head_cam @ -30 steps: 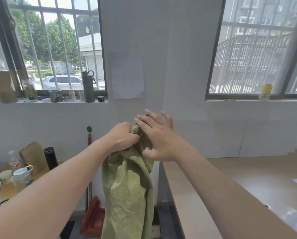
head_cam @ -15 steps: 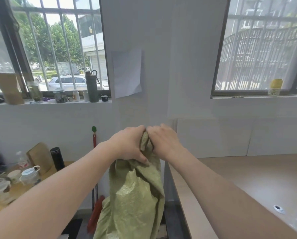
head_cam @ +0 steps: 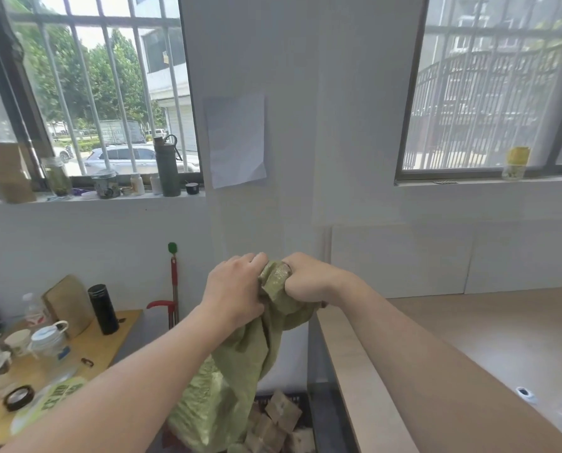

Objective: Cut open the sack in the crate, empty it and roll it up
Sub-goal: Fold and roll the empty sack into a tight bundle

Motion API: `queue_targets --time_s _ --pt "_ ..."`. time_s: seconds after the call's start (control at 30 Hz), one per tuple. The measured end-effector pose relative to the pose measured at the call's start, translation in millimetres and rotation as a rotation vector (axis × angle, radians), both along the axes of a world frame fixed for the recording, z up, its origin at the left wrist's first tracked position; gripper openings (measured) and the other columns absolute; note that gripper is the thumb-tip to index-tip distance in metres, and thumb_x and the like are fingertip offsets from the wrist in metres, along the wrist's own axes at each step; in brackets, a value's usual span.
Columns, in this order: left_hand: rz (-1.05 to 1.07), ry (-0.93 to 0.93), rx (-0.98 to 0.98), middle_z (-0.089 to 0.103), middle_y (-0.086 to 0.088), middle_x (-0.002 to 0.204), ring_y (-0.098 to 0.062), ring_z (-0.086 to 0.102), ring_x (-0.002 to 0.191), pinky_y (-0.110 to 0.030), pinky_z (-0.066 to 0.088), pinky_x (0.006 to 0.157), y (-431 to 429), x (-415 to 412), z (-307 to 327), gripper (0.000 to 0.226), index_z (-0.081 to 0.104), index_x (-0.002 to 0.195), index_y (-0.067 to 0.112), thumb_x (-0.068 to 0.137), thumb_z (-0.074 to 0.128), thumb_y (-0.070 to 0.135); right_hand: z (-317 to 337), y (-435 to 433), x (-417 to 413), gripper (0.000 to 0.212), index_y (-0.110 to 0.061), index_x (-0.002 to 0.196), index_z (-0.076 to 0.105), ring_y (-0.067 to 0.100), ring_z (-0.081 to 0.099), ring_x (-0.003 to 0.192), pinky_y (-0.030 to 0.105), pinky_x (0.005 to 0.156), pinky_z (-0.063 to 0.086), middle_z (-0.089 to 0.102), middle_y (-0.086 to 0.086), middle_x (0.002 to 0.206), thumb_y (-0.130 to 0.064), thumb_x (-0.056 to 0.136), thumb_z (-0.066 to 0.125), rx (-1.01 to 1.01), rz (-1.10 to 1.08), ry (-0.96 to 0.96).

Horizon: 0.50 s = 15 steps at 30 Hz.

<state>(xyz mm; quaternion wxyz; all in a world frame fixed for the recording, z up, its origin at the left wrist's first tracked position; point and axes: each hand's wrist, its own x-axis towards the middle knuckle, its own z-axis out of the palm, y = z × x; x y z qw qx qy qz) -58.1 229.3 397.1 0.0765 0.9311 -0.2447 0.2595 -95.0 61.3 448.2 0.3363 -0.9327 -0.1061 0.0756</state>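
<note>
A green woven sack [head_cam: 234, 380] hangs limp in front of me, held up by its bunched top end. My left hand [head_cam: 234, 289] is closed on the sack's left side near the top. My right hand [head_cam: 309, 277] is clenched on the top end right beside it, knuckles almost touching. Below the sack, brown blocks [head_cam: 279, 420] lie in a dark crate [head_cam: 292, 397], whose far rim alone shows. The sack's lower end drapes over the crate's left part.
A wooden table [head_cam: 469, 354] runs along the right, its near-left edge close to the crate. On the left, a lower table [head_cam: 110, 338] holds a black flask [head_cam: 103, 308], jars and a tape roll [head_cam: 18, 397]. A red-handled tool [head_cam: 173, 289] leans on the wall.
My right hand went from open fingers on the sack's top to a closed grip beside the left. The view tilted down, so the crate with blocks now shows under the sack.
</note>
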Motion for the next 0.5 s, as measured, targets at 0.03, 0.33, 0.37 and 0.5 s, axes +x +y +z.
queue_targets --time_s 0.03,0.33,0.37,0.5 --pt "0.013 0.029 -0.003 0.057 0.009 0.081 -0.022 0.060 0.077 -0.033 0.049 0.060 -3 1 2 0.025 0.047 0.087 0.024 0.071 0.064 0.032 1 -2 0 0.011 -0.015 0.080 0.058 0.023 0.047 0.061 0.026 0.046 0.036 0.052 0.006 0.072 -0.016 0.080 0.047 -0.005 -0.012 0.008" --pt "0.127 0.365 -0.060 0.070 -0.002 0.083 -0.029 0.066 0.073 -0.040 0.060 0.073 -19 17 19 0.024 0.064 0.085 0.022 0.080 0.047 0.038 -7 -11 -11 0.115 -0.023 0.158 0.014 0.037 0.009 0.147 0.062 0.116 0.010 0.017 0.013 0.154 -0.049 0.067 0.079 -0.747 -0.064 -0.443" --pt "0.123 0.395 -0.064 0.070 -0.005 0.084 -0.031 0.066 0.074 -0.040 0.060 0.074 -22 18 23 0.025 0.064 0.085 0.019 0.081 0.045 0.035 -8 -9 -13 0.125 -0.020 0.160 0.006 0.037 0.004 0.150 0.064 0.116 0.005 0.012 0.014 0.157 -0.051 0.066 0.083 -0.795 -0.059 -0.487" --pt "0.071 0.533 -0.123 0.067 -0.016 0.094 -0.035 0.060 0.084 -0.035 0.051 0.076 -32 14 43 0.021 0.061 0.089 0.005 0.088 0.044 0.018 -24 -3 -6 0.132 -0.011 0.160 0.004 0.035 0.020 0.146 0.059 0.116 0.012 0.028 0.013 0.151 -0.048 0.064 0.088 -0.821 -0.153 -0.622"
